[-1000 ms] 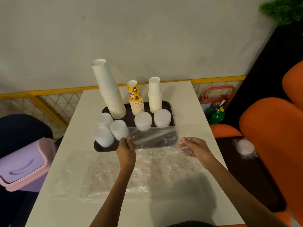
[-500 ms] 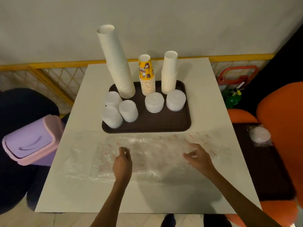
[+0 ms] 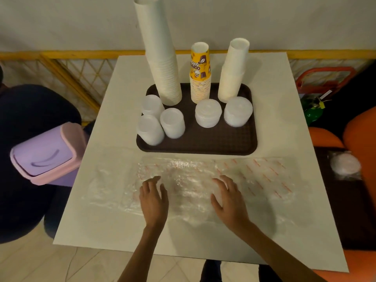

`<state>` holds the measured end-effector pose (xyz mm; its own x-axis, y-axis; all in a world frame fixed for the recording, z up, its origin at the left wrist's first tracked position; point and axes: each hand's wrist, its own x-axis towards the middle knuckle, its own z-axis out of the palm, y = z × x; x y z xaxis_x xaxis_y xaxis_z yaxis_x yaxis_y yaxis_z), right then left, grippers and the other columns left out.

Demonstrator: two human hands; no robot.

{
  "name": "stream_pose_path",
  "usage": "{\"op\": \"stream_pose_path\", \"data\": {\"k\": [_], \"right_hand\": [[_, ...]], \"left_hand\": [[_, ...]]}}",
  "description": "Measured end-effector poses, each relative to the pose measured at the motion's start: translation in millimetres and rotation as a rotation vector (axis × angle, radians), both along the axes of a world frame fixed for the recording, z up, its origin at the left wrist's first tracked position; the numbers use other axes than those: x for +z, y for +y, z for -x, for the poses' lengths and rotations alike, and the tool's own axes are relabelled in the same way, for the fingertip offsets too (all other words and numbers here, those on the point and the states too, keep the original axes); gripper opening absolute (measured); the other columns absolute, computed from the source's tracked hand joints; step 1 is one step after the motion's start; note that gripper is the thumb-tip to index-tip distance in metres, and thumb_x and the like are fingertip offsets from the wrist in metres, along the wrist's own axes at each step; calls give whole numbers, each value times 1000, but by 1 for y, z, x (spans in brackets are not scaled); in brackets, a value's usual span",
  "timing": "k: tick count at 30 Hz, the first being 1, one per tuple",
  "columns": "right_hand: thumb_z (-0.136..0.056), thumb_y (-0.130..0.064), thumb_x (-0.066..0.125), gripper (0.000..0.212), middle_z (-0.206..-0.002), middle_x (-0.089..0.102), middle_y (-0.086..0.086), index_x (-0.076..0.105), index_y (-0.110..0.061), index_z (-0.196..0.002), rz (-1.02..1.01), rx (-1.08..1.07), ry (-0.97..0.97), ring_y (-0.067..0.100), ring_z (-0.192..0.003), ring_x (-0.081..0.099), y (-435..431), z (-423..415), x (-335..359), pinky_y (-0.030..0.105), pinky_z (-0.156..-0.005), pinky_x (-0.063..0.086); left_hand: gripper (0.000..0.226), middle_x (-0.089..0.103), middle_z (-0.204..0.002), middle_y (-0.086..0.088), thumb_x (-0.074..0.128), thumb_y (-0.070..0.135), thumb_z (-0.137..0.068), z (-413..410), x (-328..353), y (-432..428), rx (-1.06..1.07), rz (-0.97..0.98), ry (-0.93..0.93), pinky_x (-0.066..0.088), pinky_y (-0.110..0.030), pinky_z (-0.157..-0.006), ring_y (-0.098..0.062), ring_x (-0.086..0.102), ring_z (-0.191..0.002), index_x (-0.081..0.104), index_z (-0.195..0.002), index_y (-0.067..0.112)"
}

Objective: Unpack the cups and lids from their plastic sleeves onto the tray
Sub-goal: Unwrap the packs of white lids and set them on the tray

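Tray (image 3: 203, 143), centre of frame, already loaded. At its back stand the tall white cup stack (image 3: 160, 58), which leans left, the printed cup stack (image 3: 200, 78) and the cream cup stack (image 3: 232, 72). Five lid stacks (image 3: 208, 112) sit in front of them, three at the left and two at the right.

Empty plastic sleeves (image 3: 254, 174) lie flat on the table (image 3: 284, 119) just below the tray. Left hand (image 3: 153, 200) and right hand (image 3: 227, 198) both rest palm-down on the film with fingers straight and spread. They press it and grasp nothing.

At the right edge of frame, a wrapped pack (image 3: 344, 164), probably lids, lies on a dark surface off the table, so the unpacking likely isn't finished. Purple bin (image 3: 46, 153) at left.

Risks:
- The film is slick and could slide off the table or bunch up under the palms.
- Dragging it up against the tray, or bumping the table, could topple the leaning tall stack onto the lids.
- The wrapped pack is easy to overlook.
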<state>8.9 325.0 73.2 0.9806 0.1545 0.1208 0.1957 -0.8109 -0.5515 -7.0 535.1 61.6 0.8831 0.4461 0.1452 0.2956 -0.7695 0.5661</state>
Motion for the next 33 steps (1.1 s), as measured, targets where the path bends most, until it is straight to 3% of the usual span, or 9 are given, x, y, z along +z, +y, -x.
{"op": "stream_pose_path", "data": {"k": [3,7,13,18,22,25,33], "right_hand": [[-98,-38,32,39,-130,57,10,54,-18,-123,32,118,-63,20,-119,49,22,6,-9,34,-97,43],[-103,-33,20,44,-141,49,11,48,-17,-132,62,199,-6,23,-133,39,42,5,-34,41,-115,24],[-103,-32,18,44,-147,42,11,38,-16,-139,121,187,61,23,-139,28,46,-1,-46,39,-116,14],[-98,-26,30,46,-152,32,9,36,-15,-142,88,155,-10,20,-144,20,58,-2,-47,40,-118,12],[-102,-29,20,46,-152,31,9,32,-16,-144,111,153,3,21,-144,20,68,-4,-50,41,-117,13],[-102,-30,13,48,-152,32,9,32,-16,-144,165,141,45,21,-144,18,68,-7,-57,42,-117,11],[-99,-38,22,53,-157,23,6,31,-21,-148,339,156,68,23,-146,16,57,-10,-69,49,-116,14]], "left_hand": [[21,59,-107,-11,59,8,-90,-3,-1,-9,-193,-5,-114,52,-33,-76,-17,50,-99,59,-111,8],[32,61,-117,-13,44,25,-94,-14,-26,-10,-321,-53,-79,49,-31,-86,-20,51,-109,61,-114,7],[40,55,-132,-18,36,28,-99,-15,-49,-9,-453,-182,17,47,-48,-100,-33,47,-126,46,-131,6],[44,49,-138,-17,37,28,-97,-15,-38,-14,-378,-84,4,36,-42,-108,-29,38,-132,42,-136,9],[47,46,-143,-15,34,30,-99,-10,-51,-11,-460,-167,99,34,-46,-110,-29,35,-137,49,-136,6],[51,35,-151,-13,24,35,-102,-10,-54,-10,-476,-217,154,24,-44,-115,-27,26,-143,39,-143,11],[56,16,-159,-10,22,39,-99,-12,-53,-13,-473,-319,271,14,-43,-118,-26,12,-147,25,-150,16]]}}
